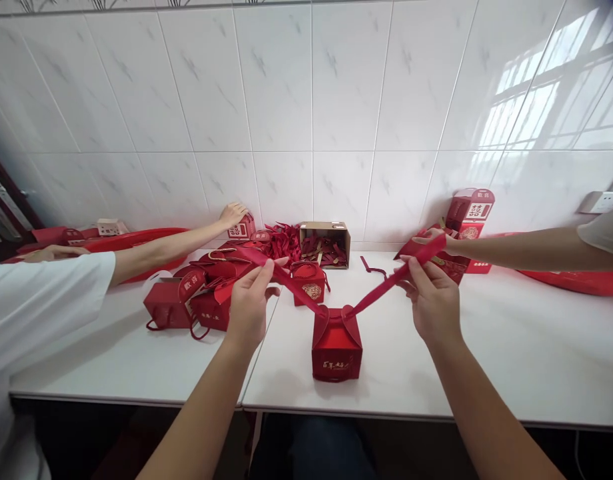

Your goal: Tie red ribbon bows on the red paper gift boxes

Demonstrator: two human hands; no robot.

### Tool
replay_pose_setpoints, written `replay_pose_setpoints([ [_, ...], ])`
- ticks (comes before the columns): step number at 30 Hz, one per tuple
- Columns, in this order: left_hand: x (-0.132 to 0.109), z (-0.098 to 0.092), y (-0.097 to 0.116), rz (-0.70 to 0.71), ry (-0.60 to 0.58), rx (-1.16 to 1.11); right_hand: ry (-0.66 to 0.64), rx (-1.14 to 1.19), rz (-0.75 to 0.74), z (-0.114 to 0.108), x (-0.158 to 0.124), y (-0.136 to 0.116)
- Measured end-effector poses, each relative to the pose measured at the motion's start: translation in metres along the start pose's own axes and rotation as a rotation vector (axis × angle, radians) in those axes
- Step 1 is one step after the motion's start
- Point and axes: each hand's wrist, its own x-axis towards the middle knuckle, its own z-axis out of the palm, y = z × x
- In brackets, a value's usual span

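Note:
A small red gift box with gold writing stands upright near the table's front edge. Through its folded top runs a red ribbon, stretched up and outward into a V. My left hand pinches the left end of it between thumb and fingers. On the other side my right hand grips the right end in the same way. Both hands are raised above the box, one to each side. Just behind stands another red box with a gold emblem and a cord.
Several red boxes are grouped on the left of the white table. An open carton of ribbons stands at the wall. Co-workers' arms reach in from left and right, the right one beside stacked boxes.

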Motion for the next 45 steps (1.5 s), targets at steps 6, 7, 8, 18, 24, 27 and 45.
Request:
replay_pose_setpoints([
  [6,0.017,0.029,0.019,0.081,-0.148,0.034,-0.261,0.014,-0.080,0.036,0.013,-0.024],
  [7,0.019,0.033,0.020,0.075,-0.172,0.035,-0.295,0.016,-0.078,0.041,0.013,-0.026],
  [8,0.020,0.037,0.022,0.070,-0.201,0.035,-0.328,0.012,-0.074,0.045,0.013,-0.028],
  [18,0.012,0.061,0.023,0.113,-0.579,0.108,-0.490,-0.005,0.141,0.065,0.015,-0.039],
  [24,0.005,0.062,0.023,0.055,-0.612,0.153,-0.627,-0.071,0.123,0.067,0.015,-0.036],
  [27,0.004,0.061,0.024,-0.023,-0.626,0.167,-0.773,-0.049,0.103,0.063,0.013,-0.031],
  [45,0.009,0.039,0.015,-0.154,-0.598,0.022,-0.699,-0.638,-0.929,0.041,0.011,-0.004],
])
